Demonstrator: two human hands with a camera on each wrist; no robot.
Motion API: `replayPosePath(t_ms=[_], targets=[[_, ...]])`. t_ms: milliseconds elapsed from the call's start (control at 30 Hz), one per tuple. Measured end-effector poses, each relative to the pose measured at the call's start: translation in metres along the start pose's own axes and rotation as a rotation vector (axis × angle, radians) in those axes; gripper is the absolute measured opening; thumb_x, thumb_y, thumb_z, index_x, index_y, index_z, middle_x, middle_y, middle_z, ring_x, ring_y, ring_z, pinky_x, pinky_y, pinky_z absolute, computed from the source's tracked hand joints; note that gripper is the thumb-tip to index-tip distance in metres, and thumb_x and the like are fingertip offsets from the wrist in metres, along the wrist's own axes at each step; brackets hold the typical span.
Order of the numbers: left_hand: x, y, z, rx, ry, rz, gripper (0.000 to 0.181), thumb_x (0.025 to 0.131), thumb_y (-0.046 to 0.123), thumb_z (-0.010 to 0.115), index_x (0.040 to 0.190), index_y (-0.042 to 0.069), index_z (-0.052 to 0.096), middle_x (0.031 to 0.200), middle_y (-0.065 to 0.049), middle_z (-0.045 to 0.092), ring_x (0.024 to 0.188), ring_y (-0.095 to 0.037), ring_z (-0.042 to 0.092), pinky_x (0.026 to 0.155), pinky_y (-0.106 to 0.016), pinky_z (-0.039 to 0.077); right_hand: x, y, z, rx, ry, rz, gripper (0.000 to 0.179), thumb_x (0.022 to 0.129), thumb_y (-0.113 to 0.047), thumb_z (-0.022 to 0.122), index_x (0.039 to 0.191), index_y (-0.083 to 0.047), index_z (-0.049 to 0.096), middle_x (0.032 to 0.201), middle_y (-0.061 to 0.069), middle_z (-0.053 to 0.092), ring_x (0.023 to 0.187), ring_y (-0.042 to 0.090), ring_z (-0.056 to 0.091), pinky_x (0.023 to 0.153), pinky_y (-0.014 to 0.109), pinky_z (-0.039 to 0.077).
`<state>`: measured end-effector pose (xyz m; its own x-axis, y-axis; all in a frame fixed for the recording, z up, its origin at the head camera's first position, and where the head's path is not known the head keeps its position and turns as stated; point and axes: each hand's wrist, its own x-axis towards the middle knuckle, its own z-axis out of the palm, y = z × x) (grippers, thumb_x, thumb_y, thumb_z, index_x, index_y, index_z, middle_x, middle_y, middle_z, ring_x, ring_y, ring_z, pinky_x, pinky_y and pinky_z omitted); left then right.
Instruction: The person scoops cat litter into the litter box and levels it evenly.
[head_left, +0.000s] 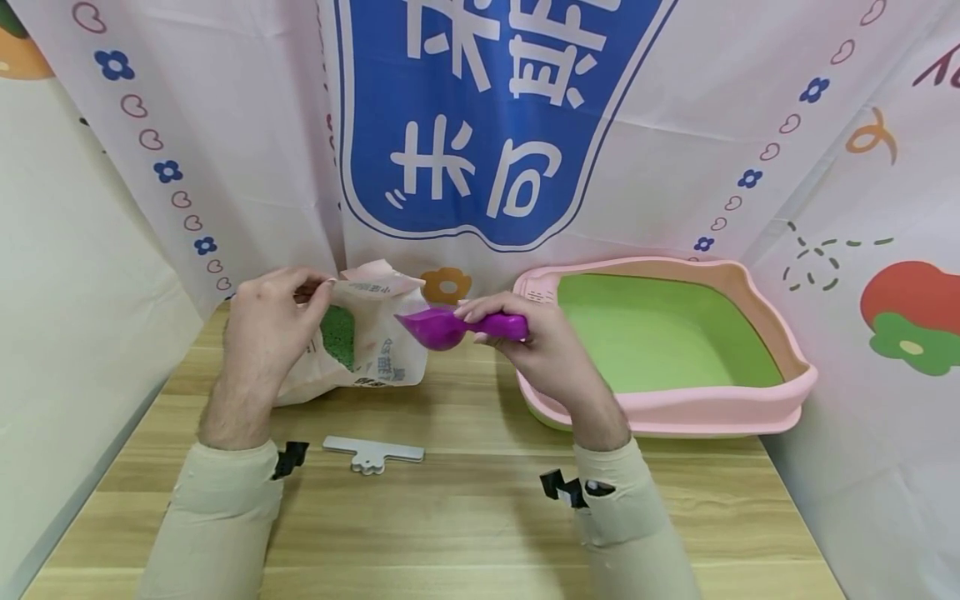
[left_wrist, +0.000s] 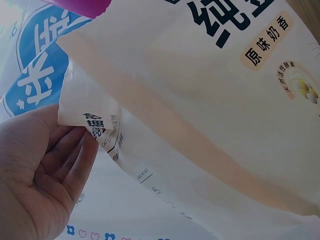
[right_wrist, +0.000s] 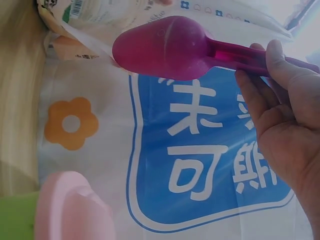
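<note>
My left hand (head_left: 270, 321) pinches the upper edge of a white cat litter bag (head_left: 390, 333), seen close up in the left wrist view (left_wrist: 200, 125). Green granules (head_left: 339, 336) show through the bag's open mouth. In my right hand (head_left: 543, 346) is a purple scoop (head_left: 438, 327), gripped by its handle. The scoop's bowl points left, right beside the bag's mouth. In the right wrist view the underside of the scoop (right_wrist: 165, 47) faces the camera, with thumb and fingers around the handle; the inside of the bowl is hidden there.
A pink-rimmed litter box (head_left: 712, 408) with a green inside stands at the right of the wooden table (head_left: 450, 533). A white clip (head_left: 372, 452) lies in front of the bag. Printed cloth (head_left: 262, 125) hangs behind.
</note>
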<state>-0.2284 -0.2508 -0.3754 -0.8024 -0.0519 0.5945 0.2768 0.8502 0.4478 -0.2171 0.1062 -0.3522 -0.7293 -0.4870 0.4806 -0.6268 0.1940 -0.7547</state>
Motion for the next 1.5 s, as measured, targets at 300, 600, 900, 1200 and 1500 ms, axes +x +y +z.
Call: replayPosePath(t_ms=[300, 600, 900, 1200, 1500], targets=[[-0.001, 0.001, -0.001, 0.004, -0.030, -0.015, 0.021, 0.114, 0.014, 0.074, 0.119, -0.002, 0.087, 0.116, -0.029, 0.087, 0.103, -0.050, 0.087, 0.086, -0.065, 0.073, 0.007, 0.010, 0.019, 0.011, -0.087, -0.004, 0.024, 0.105, 0.008, 0.080, 0.127, -0.002, 0.081, 0.139, 0.018, 0.086, 0.141, 0.039, 0.080, 0.131, 0.047, 0.060], [-0.002, 0.001, -0.001, 0.005, -0.050, 0.000, 0.021, 0.115, 0.013, 0.074, 0.121, -0.003, 0.086, 0.118, -0.031, 0.086, 0.103, -0.051, 0.087, 0.085, -0.065, 0.074, 0.015, 0.022, 0.034, -0.079, -0.121, -0.061, 0.026, 0.103, 0.001, 0.086, 0.128, -0.007, 0.083, 0.137, 0.013, 0.088, 0.137, 0.035, 0.082, 0.125, 0.037, 0.063], [-0.003, 0.001, 0.001, -0.009, -0.057, 0.003, 0.019, 0.114, 0.011, 0.075, 0.122, -0.003, 0.085, 0.120, -0.030, 0.086, 0.105, -0.051, 0.086, 0.088, -0.066, 0.073, 0.021, 0.039, 0.053, -0.098, -0.153, -0.095, 0.027, 0.100, -0.003, 0.088, 0.126, -0.007, 0.085, 0.136, 0.012, 0.088, 0.135, 0.032, 0.083, 0.125, 0.035, 0.063], [-0.003, 0.006, 0.004, -0.033, -0.066, -0.017, 0.019, 0.114, 0.014, 0.076, 0.124, 0.001, 0.087, 0.124, -0.028, 0.087, 0.109, -0.050, 0.086, 0.091, -0.065, 0.073, 0.022, 0.043, 0.065, -0.152, -0.239, -0.092, 0.027, 0.102, -0.004, 0.088, 0.128, -0.011, 0.085, 0.139, 0.009, 0.088, 0.133, 0.028, 0.084, 0.124, 0.030, 0.063], [-0.001, 0.006, 0.012, -0.081, -0.041, 0.064, 0.015, 0.112, 0.010, 0.079, 0.120, 0.003, 0.089, 0.122, -0.023, 0.089, 0.109, -0.045, 0.088, 0.092, -0.061, 0.074, 0.021, 0.040, 0.077, -0.190, -0.304, -0.090, 0.024, 0.102, -0.014, 0.091, 0.126, -0.013, 0.086, 0.132, 0.005, 0.090, 0.129, 0.023, 0.085, 0.117, 0.025, 0.064]])
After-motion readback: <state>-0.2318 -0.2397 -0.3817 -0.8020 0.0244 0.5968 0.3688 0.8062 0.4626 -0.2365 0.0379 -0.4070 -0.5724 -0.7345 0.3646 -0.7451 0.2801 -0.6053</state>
